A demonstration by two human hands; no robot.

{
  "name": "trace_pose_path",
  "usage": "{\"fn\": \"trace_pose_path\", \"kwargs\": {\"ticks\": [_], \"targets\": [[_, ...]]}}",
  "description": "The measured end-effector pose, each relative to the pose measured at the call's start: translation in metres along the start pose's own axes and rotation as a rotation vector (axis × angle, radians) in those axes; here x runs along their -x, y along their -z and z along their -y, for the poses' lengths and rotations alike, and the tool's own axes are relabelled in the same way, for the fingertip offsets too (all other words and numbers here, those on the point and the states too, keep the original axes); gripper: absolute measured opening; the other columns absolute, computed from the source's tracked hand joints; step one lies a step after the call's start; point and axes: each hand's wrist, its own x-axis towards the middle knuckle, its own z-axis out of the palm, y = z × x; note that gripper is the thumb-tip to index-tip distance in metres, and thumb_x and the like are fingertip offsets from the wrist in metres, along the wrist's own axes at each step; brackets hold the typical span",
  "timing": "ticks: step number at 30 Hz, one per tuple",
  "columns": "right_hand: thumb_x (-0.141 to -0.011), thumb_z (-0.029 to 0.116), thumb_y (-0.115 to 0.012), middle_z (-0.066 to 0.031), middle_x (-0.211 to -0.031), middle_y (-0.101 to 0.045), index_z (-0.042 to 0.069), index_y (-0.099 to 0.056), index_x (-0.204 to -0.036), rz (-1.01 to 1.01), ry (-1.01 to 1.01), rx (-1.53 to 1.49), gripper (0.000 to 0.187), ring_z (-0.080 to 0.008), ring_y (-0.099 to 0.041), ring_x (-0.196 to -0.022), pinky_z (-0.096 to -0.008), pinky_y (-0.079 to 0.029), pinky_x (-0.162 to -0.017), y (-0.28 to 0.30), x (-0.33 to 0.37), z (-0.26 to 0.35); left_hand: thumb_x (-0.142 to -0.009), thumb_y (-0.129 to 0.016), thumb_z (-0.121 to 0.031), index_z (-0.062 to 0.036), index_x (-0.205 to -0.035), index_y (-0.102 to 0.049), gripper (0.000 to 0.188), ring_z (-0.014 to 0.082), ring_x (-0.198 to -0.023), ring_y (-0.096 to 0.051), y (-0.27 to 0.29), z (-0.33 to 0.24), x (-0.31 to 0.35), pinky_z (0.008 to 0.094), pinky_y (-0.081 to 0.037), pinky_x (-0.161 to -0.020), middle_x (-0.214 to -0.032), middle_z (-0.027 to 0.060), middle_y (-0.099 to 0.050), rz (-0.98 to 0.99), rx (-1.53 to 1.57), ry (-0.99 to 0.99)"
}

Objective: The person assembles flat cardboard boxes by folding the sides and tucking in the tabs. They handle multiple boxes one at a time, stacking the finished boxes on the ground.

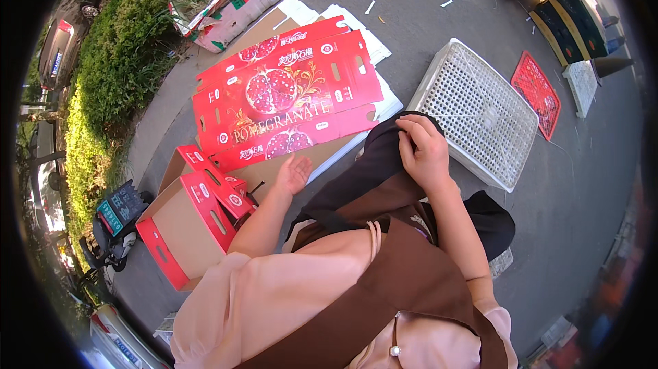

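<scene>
A stack of flat red fruit cartons [288, 95] printed with pomegranates lies on the pavement ahead of me. My left hand [293, 174] hovers open, palm up, just below the stack's near edge, holding nothing. My right hand [423, 151] rests on my dark-trousered knee with its fingers curled loosely and nothing in them. A folded-up red carton [195, 222] with a brown inside stands open at my left, close to my left forearm.
An upturned white plastic crate [476, 112] sits to the right of my knee. A red mesh panel [536, 93] and dark boxes [569, 23] lie farther right. White foam sheets [356, 30] lie under the stack. A hedge [116, 60] and parked scooters [116, 225] line the left.
</scene>
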Motion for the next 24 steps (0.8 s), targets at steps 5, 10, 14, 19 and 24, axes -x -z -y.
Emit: {"fn": "trace_pose_path", "kwargs": {"ticks": [5,10,14,19,24], "targets": [[-0.069,-0.005,-0.066,-0.0095,-0.082,-0.064,0.003,-0.065,-0.088,-0.072,-0.023,0.019,0.020,-0.0234,-0.062,-0.064,-0.0309,-0.050,-0.056,0.006,0.001,-0.018,-0.089,-0.063,-0.039,-0.0025,-0.130,-0.044,0.058,0.0312,-0.122,-0.048,-0.080,0.067,-0.151,0.0452,-0.040,-0.104,-0.131,0.0197,-0.048,-0.309,0.030,0.150],[-0.064,-0.005,-0.068,-0.0078,-0.078,-0.063,0.002,-0.066,-0.087,-0.100,0.051,0.082,0.024,-0.0195,-0.059,-0.057,-0.0282,-0.047,-0.050,0.019,0.010,-0.047,-0.087,-0.061,-0.049,-0.0108,-0.126,-0.050,0.056,0.0274,-0.127,-0.041,-0.094,0.091,-0.244,0.0419,-0.034,-0.107,-0.137,0.0125,-0.045,-0.327,0.277,0.170],[-0.061,-0.002,-0.068,-0.0051,-0.078,-0.064,0.004,-0.067,-0.089,-0.128,0.087,0.132,0.028,-0.0152,-0.058,-0.054,-0.0250,-0.044,-0.045,0.026,0.014,-0.065,-0.081,-0.062,-0.060,-0.0176,-0.111,-0.058,0.052,0.0212,-0.102,-0.054,-0.074,0.084,-0.259,0.0352,-0.045,-0.086,-0.114,0.0023,-0.057,-0.527,0.336,-0.013],[-0.065,0.006,-0.072,-0.0033,-0.083,-0.064,0.007,-0.068,-0.094,-0.059,0.142,0.114,0.029,-0.0103,-0.057,-0.055,-0.0218,-0.042,-0.044,0.027,0.017,-0.080,-0.077,-0.064,-0.064,-0.0139,-0.106,-0.059,0.058,0.0199,-0.087,-0.055,-0.080,0.071,-0.263,0.0362,-0.048,-0.075,-0.098,0.0035,-0.059,-0.772,0.316,0.030],[-0.067,0.008,-0.072,-0.0030,-0.083,-0.064,0.007,-0.068,-0.093,-0.057,0.165,0.082,0.027,-0.0091,-0.058,-0.056,-0.0215,-0.044,-0.044,0.029,0.010,-0.080,-0.070,-0.068,-0.069,-0.0174,-0.090,-0.059,0.056,0.0127,-0.062,-0.039,-0.049,0.058,-0.256,0.0296,-0.041,-0.061,-0.071,-0.0011,-0.046,-0.690,0.313,0.035]]}}
